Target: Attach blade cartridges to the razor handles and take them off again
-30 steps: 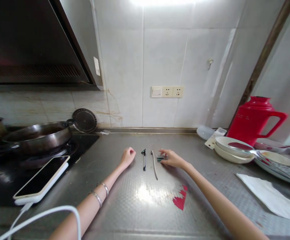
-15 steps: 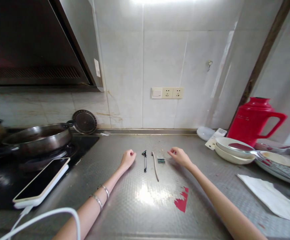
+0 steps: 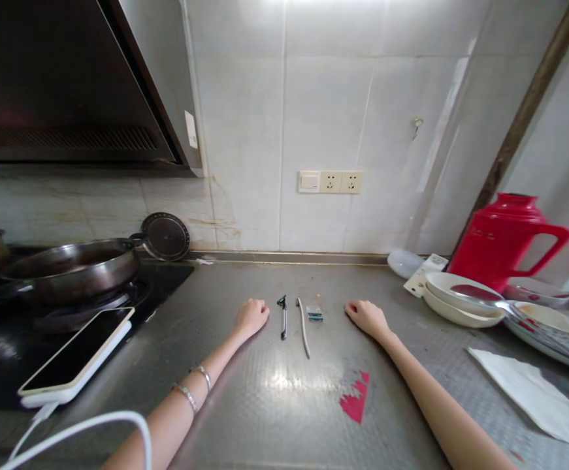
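My left hand [image 3: 253, 317] rests on the metal counter with its fingers curled in, palm down, and nothing visible in it. Just right of it lies a razor [image 3: 283, 318] with a dark green head and a slim grey and black handle. A thin, pale, slightly bent stick [image 3: 304, 329] lies alongside, its kind unclear. Beyond that are small dark green strips [image 3: 315, 316] with a clear part, perhaps razor heads. My right hand [image 3: 366, 317] lies to the right of these strips, apart from them, its fingers also folded under and nothing seen in it.
On the left, a phone [image 3: 78, 356] with a white cable [image 3: 93, 421] lies by the stove, near a steel pan [image 3: 76, 267]. A red patch [image 3: 355, 406] marks the counter [image 3: 245, 418]. Rightward are stacked bowls [image 3: 460, 307], a red thermos [image 3: 500, 241] and a white tissue [image 3: 529, 395].
My right hand has shifted a little to the right and turned palm down. My left hand has rolled over slightly in place. The razor, stick and green strips lie as before.
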The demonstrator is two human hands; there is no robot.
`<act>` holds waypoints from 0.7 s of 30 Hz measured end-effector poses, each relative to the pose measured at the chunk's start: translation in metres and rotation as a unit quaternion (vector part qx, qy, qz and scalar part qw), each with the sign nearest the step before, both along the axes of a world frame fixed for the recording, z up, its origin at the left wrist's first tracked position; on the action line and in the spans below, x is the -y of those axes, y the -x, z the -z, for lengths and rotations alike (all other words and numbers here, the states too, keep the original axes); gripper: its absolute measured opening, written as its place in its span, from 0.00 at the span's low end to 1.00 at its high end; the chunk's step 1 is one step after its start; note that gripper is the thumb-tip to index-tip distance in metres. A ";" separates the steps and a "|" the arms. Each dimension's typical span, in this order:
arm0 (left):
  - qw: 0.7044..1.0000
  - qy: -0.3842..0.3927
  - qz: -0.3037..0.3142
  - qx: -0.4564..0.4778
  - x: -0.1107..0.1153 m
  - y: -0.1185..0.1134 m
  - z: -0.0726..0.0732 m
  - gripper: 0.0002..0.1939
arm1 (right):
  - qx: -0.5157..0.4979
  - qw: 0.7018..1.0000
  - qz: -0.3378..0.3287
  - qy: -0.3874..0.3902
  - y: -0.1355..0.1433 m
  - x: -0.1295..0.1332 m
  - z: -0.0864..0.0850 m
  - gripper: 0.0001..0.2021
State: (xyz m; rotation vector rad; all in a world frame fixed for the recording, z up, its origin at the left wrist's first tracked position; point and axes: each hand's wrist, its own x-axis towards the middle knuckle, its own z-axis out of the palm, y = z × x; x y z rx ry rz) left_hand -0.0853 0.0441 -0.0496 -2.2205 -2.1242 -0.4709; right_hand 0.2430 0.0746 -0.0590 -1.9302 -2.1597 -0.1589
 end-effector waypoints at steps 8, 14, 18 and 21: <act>1.000 0.009 -0.002 0.005 0.003 -0.002 -0.004 0.13 | -0.006 1.000 -0.008 -0.011 -0.001 -0.001 0.000 0.19; 1.000 0.007 0.002 0.003 0.001 -0.001 -0.002 0.13 | -0.009 1.000 -0.006 -0.002 -0.001 -0.002 0.001 0.19; 1.000 -0.004 0.010 -0.003 -0.001 0.000 0.001 0.13 | -0.040 0.999 -0.009 -0.004 -0.003 -0.001 -0.001 0.19; 1.000 -0.011 0.017 -0.009 -0.003 0.002 0.004 0.13 | -0.125 0.989 -0.072 -0.017 0.002 0.001 -0.005 0.17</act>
